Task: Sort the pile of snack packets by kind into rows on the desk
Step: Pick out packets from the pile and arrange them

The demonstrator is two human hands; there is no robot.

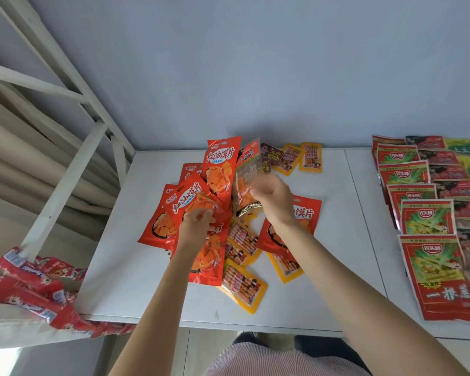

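The white desk (136,280) carries it all, and at three o'clock the finished rows (418,202) run red-and-green, dark and yellow-green, packets overlapping like roof tiles. Dead centre sits the unsorted pile (236,240): big orange-red chip packets over yellow sausage packets, with a few small ones at twelve o'clock against the wall. Down at eight o'clock a heap of red packets (30,283) lies on a lower surface beside the desk.

Left hand (197,221) has its fingers curled around a fan of orange-red chip packets (201,196), several held upright at once. That fan is the risk; slick film, many packets, one grip, and any of them could slide out and scatter back over the pile. Right hand (272,196) pinches a small gold-edged packet (246,183) by its side, lifted just above the pile. The pinch looks light, so a quick swing towards three o'clock could drop it or nudge the neat rows out of line.
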